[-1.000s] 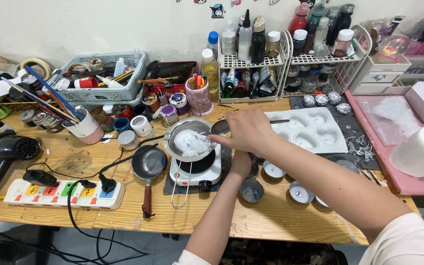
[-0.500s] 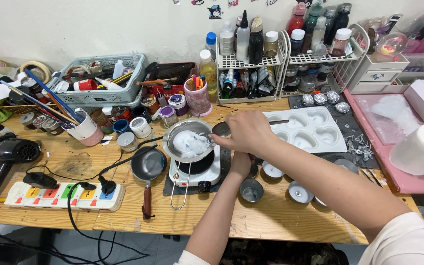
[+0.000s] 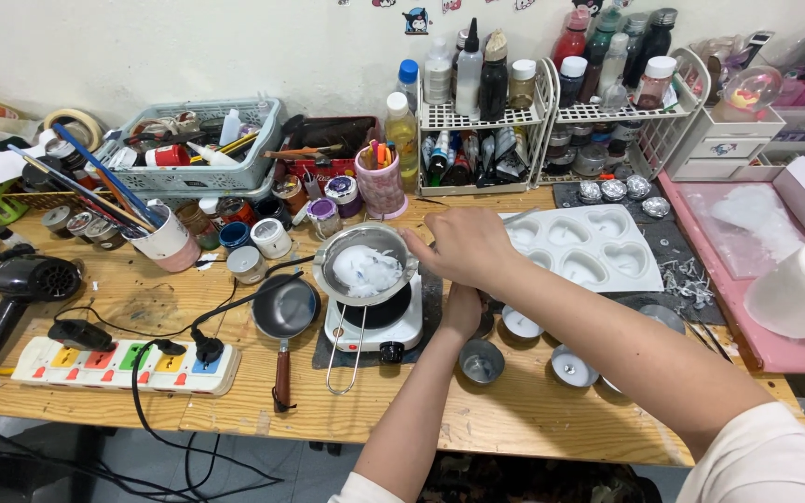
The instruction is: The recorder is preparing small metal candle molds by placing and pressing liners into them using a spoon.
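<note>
The right hand (image 3: 463,244) reaches across the bench (image 3: 533,410), fingers curled shut round a spoon (image 3: 522,216) whose thin handle sticks out behind the knuckles toward the mould; the bowl end is hidden by the fingers at the rim of the pan (image 3: 365,264). The pan, a small steel one with a wire handle, sits on a white hotplate (image 3: 372,326) and holds a lump of white wax (image 3: 365,270). The left hand (image 3: 463,310) lies just right of the hotplate, under the right forearm; whether it grips anything cannot be told. Near it stand a small empty tin (image 3: 482,360) and tins (image 3: 521,322) filled with white wax. A white tray of heart-shaped moulds (image 3: 598,244) lies behind the right wrist. Left of the hotplate sits a dark frying pan (image 3: 283,310), then a power strip (image 3: 109,363) and a black hairdryer (image 3: 25,284).
</note>
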